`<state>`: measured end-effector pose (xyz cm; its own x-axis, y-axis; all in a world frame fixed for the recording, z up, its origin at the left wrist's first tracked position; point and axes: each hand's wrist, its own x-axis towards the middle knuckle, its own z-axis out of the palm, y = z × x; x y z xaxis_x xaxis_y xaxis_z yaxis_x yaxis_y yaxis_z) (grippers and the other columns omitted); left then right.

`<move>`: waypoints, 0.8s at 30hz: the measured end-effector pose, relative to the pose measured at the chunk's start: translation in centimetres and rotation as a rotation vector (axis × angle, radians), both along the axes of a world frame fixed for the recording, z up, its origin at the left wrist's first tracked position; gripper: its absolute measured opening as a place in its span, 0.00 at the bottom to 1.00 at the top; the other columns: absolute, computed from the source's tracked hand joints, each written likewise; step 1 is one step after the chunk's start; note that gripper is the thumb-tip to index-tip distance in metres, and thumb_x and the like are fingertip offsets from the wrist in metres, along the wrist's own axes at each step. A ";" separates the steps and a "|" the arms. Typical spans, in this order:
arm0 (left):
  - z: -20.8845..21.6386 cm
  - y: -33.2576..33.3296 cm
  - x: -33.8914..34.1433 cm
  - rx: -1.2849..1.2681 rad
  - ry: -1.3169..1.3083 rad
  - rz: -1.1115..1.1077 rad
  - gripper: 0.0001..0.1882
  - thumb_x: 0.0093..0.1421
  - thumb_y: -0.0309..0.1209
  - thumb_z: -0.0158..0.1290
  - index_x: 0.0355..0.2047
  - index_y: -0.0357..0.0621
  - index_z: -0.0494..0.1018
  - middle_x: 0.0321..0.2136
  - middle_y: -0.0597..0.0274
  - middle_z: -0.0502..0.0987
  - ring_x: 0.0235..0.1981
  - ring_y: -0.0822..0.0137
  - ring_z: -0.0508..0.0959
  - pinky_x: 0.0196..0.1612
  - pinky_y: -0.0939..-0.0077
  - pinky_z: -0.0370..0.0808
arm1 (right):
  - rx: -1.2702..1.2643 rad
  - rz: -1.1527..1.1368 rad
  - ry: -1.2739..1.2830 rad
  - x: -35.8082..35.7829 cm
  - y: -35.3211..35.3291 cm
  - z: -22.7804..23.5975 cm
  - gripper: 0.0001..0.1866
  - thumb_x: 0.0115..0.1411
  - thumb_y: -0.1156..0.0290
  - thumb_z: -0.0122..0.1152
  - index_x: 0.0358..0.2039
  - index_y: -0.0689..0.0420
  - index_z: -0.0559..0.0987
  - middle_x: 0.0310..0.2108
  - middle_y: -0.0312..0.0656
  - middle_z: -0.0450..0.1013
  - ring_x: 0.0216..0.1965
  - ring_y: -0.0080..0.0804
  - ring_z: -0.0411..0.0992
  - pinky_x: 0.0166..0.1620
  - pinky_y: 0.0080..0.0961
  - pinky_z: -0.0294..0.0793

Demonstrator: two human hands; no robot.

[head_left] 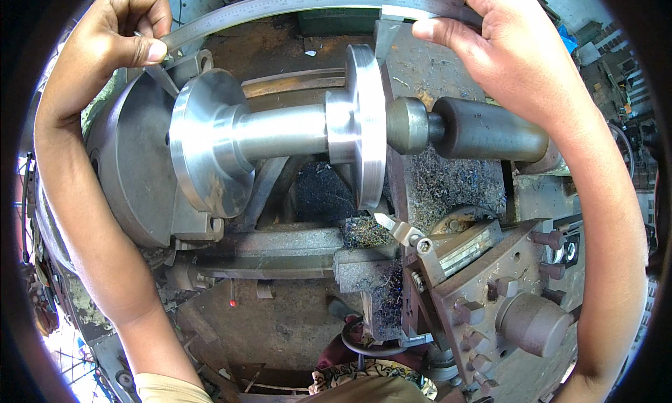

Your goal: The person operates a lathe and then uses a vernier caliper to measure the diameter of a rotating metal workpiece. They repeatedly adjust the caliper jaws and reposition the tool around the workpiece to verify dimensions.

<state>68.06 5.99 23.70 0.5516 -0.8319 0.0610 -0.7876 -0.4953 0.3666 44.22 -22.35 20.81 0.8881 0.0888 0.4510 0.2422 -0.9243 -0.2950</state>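
A long steel vernier caliper point(280, 0) spans the far side of a shiny flanged metal shaft point(283, 131) mounted in a lathe. At the caliper's left end my left hand point(115, 36) pinches it between thumb and curled fingers. My right hand point(500, 43) grips the beam by the sliding jaw point(386, 32), thumb below and fingers above, partly cut off by the upper edge. One jaw reaches down beside the left flange point(210, 147), the other beside the right flange point(365, 126). Whether the jaw tips touch the metal, I cannot tell.
The shaft sits between a large chuck point(133, 165) at left and the tailstock centre point(408, 125) at right. A cutting tool point(385, 222) in a bolted tool post point(490, 298) points toward the right flange. Metal chips point(455, 186) cover the bed and carriage.
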 end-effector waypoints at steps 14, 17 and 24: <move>0.3 -0.2 -0.3 0.017 0.061 -0.009 0.20 0.47 0.43 0.67 0.26 0.43 0.70 0.24 0.73 0.66 0.29 0.77 0.67 0.34 0.80 0.62 | 0.033 0.018 -0.011 0.3 0.4 -0.1 0.10 0.59 0.77 0.67 0.30 0.63 0.72 0.26 0.53 0.78 0.27 0.50 0.80 0.30 0.35 0.75; 0.5 -0.1 -0.1 0.010 0.090 -0.028 0.20 0.48 0.42 0.67 0.28 0.44 0.71 0.26 0.73 0.67 0.31 0.77 0.67 0.36 0.81 0.62 | 0.001 -0.046 0.031 0.4 0.3 0.2 0.10 0.59 0.76 0.67 0.30 0.63 0.72 0.25 0.54 0.77 0.27 0.53 0.79 0.31 0.36 0.75; -0.2 -0.8 0.7 -0.472 -0.003 -0.141 0.08 0.60 0.30 0.62 0.38 0.42 0.78 0.32 0.70 0.76 0.33 0.78 0.75 0.39 0.78 0.77 | -0.115 -0.074 -0.116 0.3 -2.4 1.7 0.09 0.59 0.73 0.67 0.31 0.64 0.75 0.25 0.56 0.76 0.29 0.57 0.78 0.34 0.40 0.75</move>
<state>68.71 5.20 23.46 0.4349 -0.7794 0.4509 -0.8364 -0.1641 0.5230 44.49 -24.73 22.47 0.8366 0.0823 0.5416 0.1986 -0.9670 -0.1598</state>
